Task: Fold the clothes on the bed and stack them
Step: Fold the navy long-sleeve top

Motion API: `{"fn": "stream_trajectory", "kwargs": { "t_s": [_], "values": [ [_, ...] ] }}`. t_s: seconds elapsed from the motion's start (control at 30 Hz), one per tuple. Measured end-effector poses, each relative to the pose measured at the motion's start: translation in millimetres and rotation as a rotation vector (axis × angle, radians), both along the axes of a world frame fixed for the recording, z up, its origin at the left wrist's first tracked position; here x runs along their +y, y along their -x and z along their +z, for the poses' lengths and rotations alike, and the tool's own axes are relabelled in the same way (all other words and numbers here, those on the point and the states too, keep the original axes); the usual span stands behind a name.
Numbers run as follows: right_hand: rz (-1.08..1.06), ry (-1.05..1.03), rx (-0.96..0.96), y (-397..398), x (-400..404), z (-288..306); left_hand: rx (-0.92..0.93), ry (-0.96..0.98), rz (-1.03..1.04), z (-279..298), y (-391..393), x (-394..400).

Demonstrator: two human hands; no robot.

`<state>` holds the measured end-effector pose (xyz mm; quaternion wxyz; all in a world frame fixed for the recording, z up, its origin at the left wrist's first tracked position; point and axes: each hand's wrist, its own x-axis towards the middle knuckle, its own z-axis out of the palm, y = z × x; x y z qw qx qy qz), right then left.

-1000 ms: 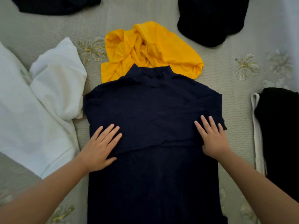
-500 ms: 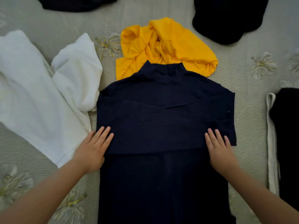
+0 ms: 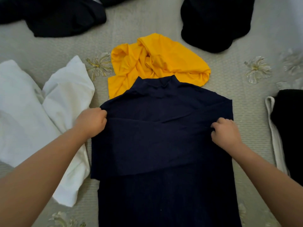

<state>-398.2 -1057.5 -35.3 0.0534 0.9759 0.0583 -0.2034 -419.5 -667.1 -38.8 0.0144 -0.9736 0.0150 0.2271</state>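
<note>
**Both hands grip the navy top**

The navy top (image 3: pixel 164 145) lies flat at the frame's centre on the bed (image 3: pixel 246 112). The left hand (image 3: pixel 91 123) pinches its left edge with curled fingers; the right hand (image 3: pixel 225 134) bunches fabric near its right edge. A yellow garment (image 3: pixel 155 63) lies crumpled just above the collar.

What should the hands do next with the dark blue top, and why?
Probably lift the top half and fold it down toward the hem. The left hand and right hand each pinch a side of the navy top, whose sleeves already lie folded across its middle.
</note>
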Motion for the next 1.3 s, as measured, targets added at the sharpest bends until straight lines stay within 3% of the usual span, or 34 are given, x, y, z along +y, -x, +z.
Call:
{"fn": "stream_trajectory", "kwargs": {
  "t_s": [0.07,0.13,0.3,0.47,0.57,0.67,0.8,0.97,1.13,1.3],
  "values": [
    [-0.036,-0.090,-0.101,-6,1,4,-0.063,-0.072,-0.005,3,6,7],
    [-0.040,-0.032,-0.176,-14,6,6,-0.071,-0.154,0.006,3,10,11],
    [0.016,0.167,-0.042,-35,24,-5,-0.230,-0.138,-0.039,-9,18,8],
    [-0.080,0.168,-0.111,-21,22,-22,-0.299,-0.132,0.098,-17,17,-2],
    [-0.008,-0.002,-0.248,3,12,-21,-0.335,-0.083,0.187,-13,22,-12],
    [0.152,-0.137,-0.277,47,-1,-22,-0.400,0.066,0.064,-10,48,-44],
    [0.111,-0.164,-0.136,102,-34,-34,-0.179,0.157,-0.148,-27,118,-78],
    [-0.037,-0.174,-0.139,173,-58,-28,-0.075,0.151,0.090,-36,173,-90],
    [-0.390,-0.182,-0.063,266,-82,-8,0.060,0.199,0.078,-31,263,-129],
    [-0.280,-0.341,-0.015,324,-92,-4,0.186,0.181,0.058,-29,342,-155]
  ]
}}
